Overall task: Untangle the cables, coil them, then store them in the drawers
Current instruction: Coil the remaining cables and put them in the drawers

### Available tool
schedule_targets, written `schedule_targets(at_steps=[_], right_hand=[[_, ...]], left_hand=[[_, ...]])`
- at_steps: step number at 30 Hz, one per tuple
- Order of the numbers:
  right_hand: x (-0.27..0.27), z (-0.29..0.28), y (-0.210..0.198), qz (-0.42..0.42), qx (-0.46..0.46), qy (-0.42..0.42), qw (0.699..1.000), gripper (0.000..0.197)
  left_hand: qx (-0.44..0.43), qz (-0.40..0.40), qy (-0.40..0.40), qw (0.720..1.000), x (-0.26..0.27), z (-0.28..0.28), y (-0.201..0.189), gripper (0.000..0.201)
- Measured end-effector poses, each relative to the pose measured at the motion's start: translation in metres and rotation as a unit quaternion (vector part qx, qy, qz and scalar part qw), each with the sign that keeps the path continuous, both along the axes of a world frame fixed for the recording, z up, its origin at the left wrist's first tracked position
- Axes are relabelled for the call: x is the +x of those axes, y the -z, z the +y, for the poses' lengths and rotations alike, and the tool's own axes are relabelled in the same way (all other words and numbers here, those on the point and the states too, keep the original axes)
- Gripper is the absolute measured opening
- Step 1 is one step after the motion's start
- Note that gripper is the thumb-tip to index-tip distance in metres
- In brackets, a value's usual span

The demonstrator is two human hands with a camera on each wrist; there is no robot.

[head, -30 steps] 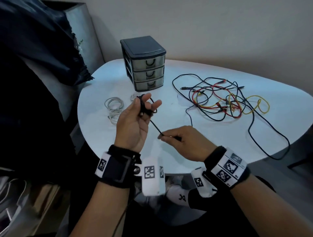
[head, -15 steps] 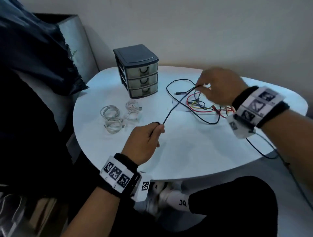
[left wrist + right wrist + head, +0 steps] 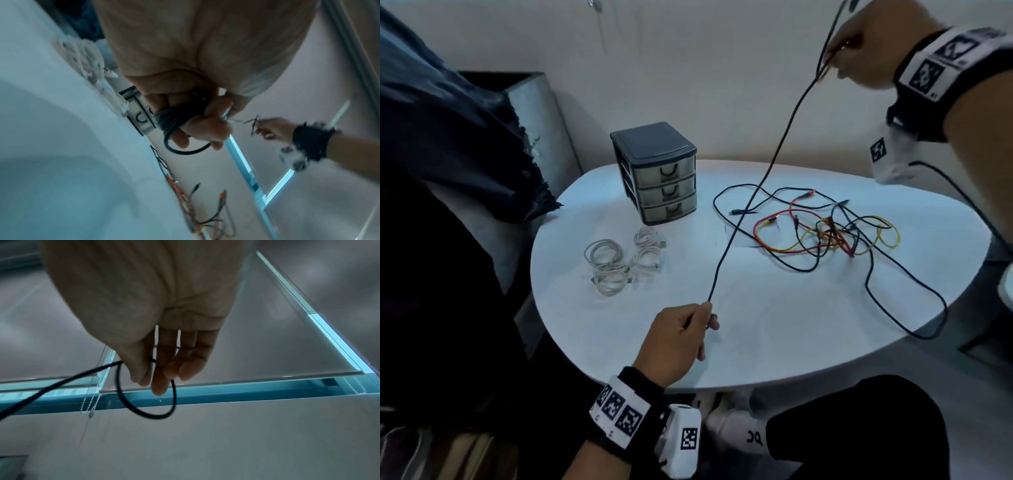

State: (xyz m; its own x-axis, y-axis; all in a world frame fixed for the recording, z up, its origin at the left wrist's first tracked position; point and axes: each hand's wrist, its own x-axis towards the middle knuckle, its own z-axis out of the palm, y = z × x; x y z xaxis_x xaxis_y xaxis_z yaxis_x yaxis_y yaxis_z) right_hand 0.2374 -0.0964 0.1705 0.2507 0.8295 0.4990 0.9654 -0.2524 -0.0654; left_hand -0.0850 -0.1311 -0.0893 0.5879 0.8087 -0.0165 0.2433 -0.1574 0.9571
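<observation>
- Four coiled white cables lie near the table's left edge, in front of the drawer unit, probably set there ready for storing.
- The drawer unit stands near the back-left edge with three drawers, all closed, so nothing seems to be stored yet.
- The left hand, over the table's front edge, has its fingers curled round a small bundle of turns of the black cable; the left wrist view shows these wraps, likely the start of a coil.
- From there the black cable runs taut up to the right hand, raised above the back-right part, which pinches it, a loop hanging below the fingers; this pull probably draws it free.
- The tangle of red, yellow and black leads lies on the table's right half; its count is unclear.
</observation>
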Motion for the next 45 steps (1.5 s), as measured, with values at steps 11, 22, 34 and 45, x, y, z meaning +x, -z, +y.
schedule_targets(at_steps=[11,22,34,45], right_hand=[[-0.033,-0.016,0.055,0.138,-0.17,-0.059,0.974,0.031],[-0.132,-0.044,0.151,0.402,-0.155,-0.261,0.864,0.03],[-0.135,-0.049,0.181,0.523,-0.098,-0.247,0.81,0.014],[-0.162,-0.089,0.135,0.333,-0.292,-0.31,0.841,0.02]], left_hand=[[-0.253,-0.286,-0.056,0.923,-0.015,-0.018,-0.068,0.044],[-0.218,-0.254,-0.03,0.942,0.006,-0.006,-0.08,0.047],[-0.258,-0.433,-0.04,0.863,-0.017,0.012,-0.082,0.044],[0.141,-0.085,-0.118,0.979,0.004,0.033,-0.042,0.035]])
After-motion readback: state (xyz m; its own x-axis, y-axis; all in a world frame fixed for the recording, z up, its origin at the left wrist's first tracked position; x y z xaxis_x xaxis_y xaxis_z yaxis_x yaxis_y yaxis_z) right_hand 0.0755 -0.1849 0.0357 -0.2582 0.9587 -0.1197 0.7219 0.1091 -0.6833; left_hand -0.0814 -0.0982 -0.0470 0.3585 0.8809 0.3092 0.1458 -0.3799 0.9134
